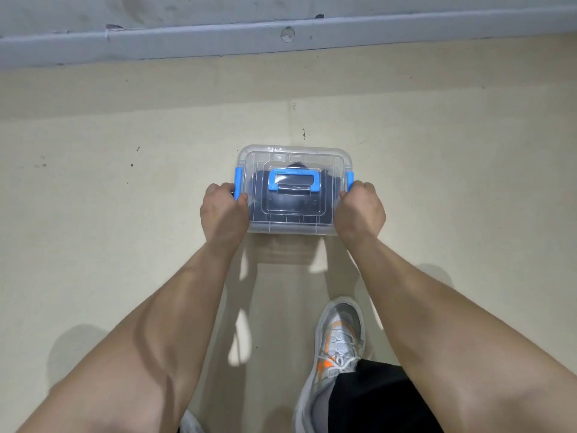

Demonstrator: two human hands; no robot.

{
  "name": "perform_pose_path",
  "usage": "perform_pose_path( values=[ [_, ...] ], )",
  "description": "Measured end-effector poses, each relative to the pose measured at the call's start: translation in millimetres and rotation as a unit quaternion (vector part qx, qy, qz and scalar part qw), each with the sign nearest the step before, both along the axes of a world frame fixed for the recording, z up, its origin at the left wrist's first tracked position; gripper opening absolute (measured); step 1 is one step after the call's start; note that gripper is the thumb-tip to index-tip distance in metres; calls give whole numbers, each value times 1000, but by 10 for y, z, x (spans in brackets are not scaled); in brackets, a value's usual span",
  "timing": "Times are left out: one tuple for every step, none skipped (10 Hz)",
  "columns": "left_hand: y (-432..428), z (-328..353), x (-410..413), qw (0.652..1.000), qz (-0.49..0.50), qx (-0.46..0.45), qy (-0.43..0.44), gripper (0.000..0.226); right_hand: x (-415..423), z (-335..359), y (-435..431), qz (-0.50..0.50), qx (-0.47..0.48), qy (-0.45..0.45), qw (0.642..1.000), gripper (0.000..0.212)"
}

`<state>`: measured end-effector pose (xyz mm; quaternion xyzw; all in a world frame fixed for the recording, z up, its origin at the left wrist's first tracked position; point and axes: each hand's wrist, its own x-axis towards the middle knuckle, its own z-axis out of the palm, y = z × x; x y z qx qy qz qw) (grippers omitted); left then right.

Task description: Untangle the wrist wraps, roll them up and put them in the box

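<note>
Down at floor level, seen from above, the left grip [223, 210] and the right grip [360, 210], both bare hands, clasp the two short ends of a small clear plastic box [293, 153]. Each one has its fingers curled round the box's side at a blue latch, the left latch [239, 182] and the right latch [350, 179], with the knuckles turned up and the thumbs lying on the lid's edge. The lid is on, ribbed and see-through, with a blue carry handle [295, 179] lying flat in its middle. Through the plastic show the wrist wraps [281, 209], dark rounded shapes filling the inside; their detail is too blurred to tell. Both forearms reach forward, bare and nearly straight, narrowing toward the box. Beneath it lies a pale cream floor [125, 220], smooth, with small dark specks and a thin seam line. A soft shadow falls on the near side of the box; whether the box rests on the floor or is raised cannot be told. At the far edge runs a grey skirting board [218, 39], chipped, below a grey wall. Near the bottom stands a grey and white mesh shoe [340, 335] with orange marks, beside black shorts [374, 401].
</note>
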<state>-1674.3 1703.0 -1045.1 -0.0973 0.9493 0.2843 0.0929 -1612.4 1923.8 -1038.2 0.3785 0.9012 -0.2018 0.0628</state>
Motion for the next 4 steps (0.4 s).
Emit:
perform_pose_path(
  values=[
    [-34,-12,40,999,-7,-41,-5,22,39,0,-96,44,57,-14,997,24],
    [-88,30,38,999,-13,-51,-13,20,20,66,-94,58,36,-33,997,29],
    [-128,203,53,994,-49,-61,-80,23,-10,248,-125,53,-21,-76,995,36],
    [-127,489,85,984,-120,-83,-106,31,-44,526,-157,85,-40,-104,990,46]
  ],
)
